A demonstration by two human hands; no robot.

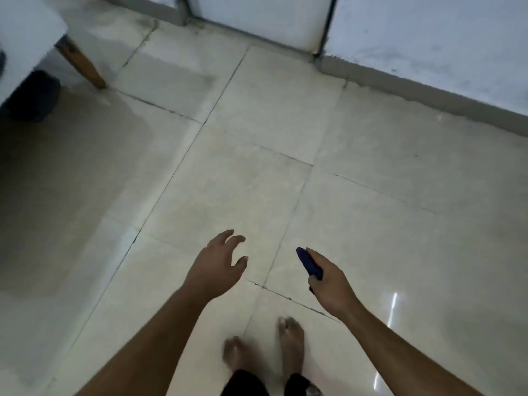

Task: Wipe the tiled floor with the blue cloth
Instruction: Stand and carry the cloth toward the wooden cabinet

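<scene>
Above the tiled floor (257, 115), near my own bare feet (290, 342), both my arms reach forward. My right hand (328, 284) is closed around the blue cloth (309, 264), bunched into a narrow fold whose far end pokes out past my fingers; the cloth is held up off the tiles. My left hand (218, 265) holds nothing, its fingers spread and loosely curled, just left of a grout line. Far left, a wooden leg (83, 65) stands on the floor beside a dark object I cannot make out. A pale wall (428, 38) runs along the far right.
</scene>
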